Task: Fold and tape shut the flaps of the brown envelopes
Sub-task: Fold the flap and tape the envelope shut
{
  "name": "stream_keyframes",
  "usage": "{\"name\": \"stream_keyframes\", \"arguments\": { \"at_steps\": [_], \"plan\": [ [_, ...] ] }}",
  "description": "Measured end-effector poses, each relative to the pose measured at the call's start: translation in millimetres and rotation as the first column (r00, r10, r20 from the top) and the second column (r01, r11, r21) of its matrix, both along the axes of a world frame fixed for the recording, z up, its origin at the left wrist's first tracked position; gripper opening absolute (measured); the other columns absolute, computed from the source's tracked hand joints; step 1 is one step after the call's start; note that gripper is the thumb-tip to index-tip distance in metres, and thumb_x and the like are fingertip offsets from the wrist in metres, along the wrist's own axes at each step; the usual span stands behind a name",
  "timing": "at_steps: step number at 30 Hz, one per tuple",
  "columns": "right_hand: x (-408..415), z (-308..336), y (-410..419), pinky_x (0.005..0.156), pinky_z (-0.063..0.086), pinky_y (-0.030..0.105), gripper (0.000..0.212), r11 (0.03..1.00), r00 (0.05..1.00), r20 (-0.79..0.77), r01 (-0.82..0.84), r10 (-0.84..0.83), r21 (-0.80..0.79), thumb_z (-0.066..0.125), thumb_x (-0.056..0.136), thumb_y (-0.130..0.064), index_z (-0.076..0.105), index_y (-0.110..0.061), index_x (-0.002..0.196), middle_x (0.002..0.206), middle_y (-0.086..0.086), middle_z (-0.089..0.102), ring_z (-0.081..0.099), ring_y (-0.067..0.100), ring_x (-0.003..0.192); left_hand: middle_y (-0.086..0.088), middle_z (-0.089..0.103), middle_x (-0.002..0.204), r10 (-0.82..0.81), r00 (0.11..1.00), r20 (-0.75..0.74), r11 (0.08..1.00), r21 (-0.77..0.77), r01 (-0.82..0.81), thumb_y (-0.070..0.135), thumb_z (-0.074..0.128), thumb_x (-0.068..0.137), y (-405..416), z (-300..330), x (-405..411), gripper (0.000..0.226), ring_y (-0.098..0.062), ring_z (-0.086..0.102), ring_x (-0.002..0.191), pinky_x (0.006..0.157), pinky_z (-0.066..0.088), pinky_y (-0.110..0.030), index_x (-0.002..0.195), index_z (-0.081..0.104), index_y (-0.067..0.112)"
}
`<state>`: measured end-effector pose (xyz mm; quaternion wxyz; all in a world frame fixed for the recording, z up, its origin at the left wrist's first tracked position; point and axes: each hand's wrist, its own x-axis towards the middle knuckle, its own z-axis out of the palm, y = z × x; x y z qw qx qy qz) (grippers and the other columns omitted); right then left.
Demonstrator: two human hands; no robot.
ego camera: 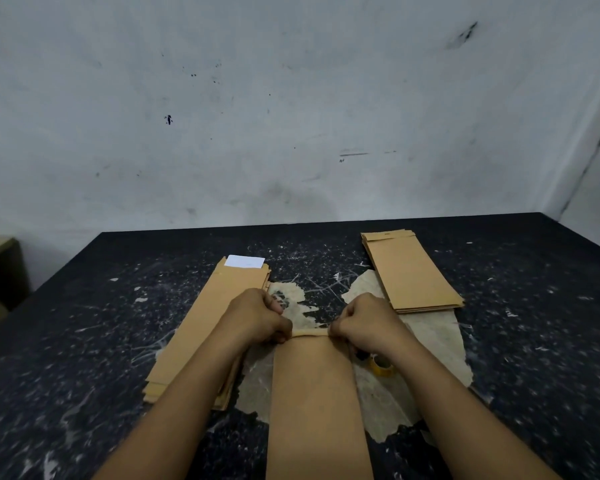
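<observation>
Brown envelopes [317, 403] — black table [534, 306] flecked white — yellowish tape roll [381, 367], white slip [245, 261]

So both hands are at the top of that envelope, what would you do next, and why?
Probably press the flap flat along its fold, then reach for the tape roll. Both the left hand and right hand pinch the far edge of the brown envelope, which looks folded over but not yet taped.
</observation>
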<state>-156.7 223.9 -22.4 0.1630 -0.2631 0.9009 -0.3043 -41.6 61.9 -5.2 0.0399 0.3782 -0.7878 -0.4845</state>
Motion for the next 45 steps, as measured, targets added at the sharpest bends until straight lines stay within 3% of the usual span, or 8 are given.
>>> {"name": "stream_keyframes", "arguments": {
  "at_steps": [3,7,16,22,28,31,35,45],
  "plan": [
    [2,1,0,0.06,0.06,0.038,0.019,1.0,1.0,-0.012,0.002,-0.001,0.015,0.073,0.08,-0.023,0.077,-0.004,0.076,0.077,0.011,0.075,0.072,0.025,0.064,-0.007,0.072,0.077,0.001,0.999,0.043,0.991,-0.137,0.005,0.006,0.084,0.06,6,2,0,0.032,-0.021,0.072,0.068,0.064,0.063,-0.034,0.086,0.067,0.011],
    [3,0,-1,0.062,0.062,0.042,0.018,0.999,0.999,-0.043,0.002,0.0,0.038,0.07,0.081,-0.021,0.076,-0.004,0.078,0.082,0.012,0.076,0.072,0.027,0.065,-0.003,0.067,0.081,-0.023,0.996,0.091,0.967,-0.25,0.045,0.008,0.082,0.064,13,5,0,0.03,-0.013,0.063,0.065,0.048,0.048,-0.02,0.09,0.068,0.011],
    [6,-2,-7,0.075,0.059,0.036,0.014,0.984,0.986,-0.154,-0.041,0.069,0.176,0.068,0.083,-0.029,0.069,-0.015,0.085,0.088,0.003,0.069,0.067,0.022,0.084,0.006,0.063,0.081,-0.056,0.99,0.128,0.904,-0.414,0.105,0.029,0.09,0.07,6,-5,6,0.025,-0.007,0.057,0.078,0.064,0.044,-0.024,0.085,0.073,0.018],
    [-4,5,7,0.065,0.042,0.034,0.038,0.986,0.987,-0.15,-0.034,0.059,0.166,0.081,0.079,-0.044,0.05,-0.025,0.086,0.094,-0.003,0.063,0.059,0.018,0.087,0.011,0.061,0.078,-0.141,0.984,0.11,0.873,-0.454,0.176,0.024,0.084,0.077,8,-8,8,0.01,-0.006,0.058,0.076,0.068,0.046,-0.022,0.083,0.076,0.025],
    [-10,4,16,0.087,0.054,0.033,0.013,0.954,0.97,-0.008,-0.242,0.244,-0.176,0.076,0.087,-0.036,0.071,-0.028,0.095,0.102,-0.009,0.065,0.062,0.009,0.095,0.006,0.071,0.083,-0.216,0.976,0.017,0.938,-0.275,0.212,0.021,0.079,0.081,0,-5,12,0.006,-0.005,0.063,0.078,0.064,0.046,-0.017,0.083,0.074,0.022],
    [-1,2,14,0.078,0.052,0.024,0.021,0.947,0.963,0.001,-0.264,0.269,-0.183,0.076,0.084,-0.048,0.073,-0.029,0.093,0.096,-0.012,0.069,0.062,0.002,0.091,-0.002,0.068,0.077,-0.24,0.961,-0.135,0.97,-0.012,0.241,0.009,0.076,0.084,0,0,14,0.011,-0.009,0.061,0.068,0.062,0.048,-0.018,0.093,0.071,0.007],
    [9,-1,8,0.074,0.054,0.029,0.02,0.908,0.963,0.141,-0.16,0.229,-0.386,0.084,0.08,-0.032,0.074,-0.019,0.09,0.09,0.002,0.074,0.065,0.007,0.081,-0.004,0.067,0.07,-0.2,0.924,-0.326,0.951,0.16,0.263,0.004,0.076,0.084,7,-1,15,0.021,-0.009,0.063,0.066,0.061,0.049,-0.021,0.1,0.062,0.005],
    [6,11,12,0.083,0.057,0.044,0.047,0.854,0.949,0.263,-0.012,0.174,-0.521,0.087,0.073,-0.006,0.048,-0.013,0.098,0.08,0.01,0.077,0.074,0.025,0.085,-0.006,0.073,0.069,-0.158,0.862,-0.483,0.969,0.094,0.23,-0.004,0.079,0.077,8,0,14,0.047,-0.014,0.07,0.073,0.063,0.052,-0.025,0.096,0.038,0.01]
  ]
}}
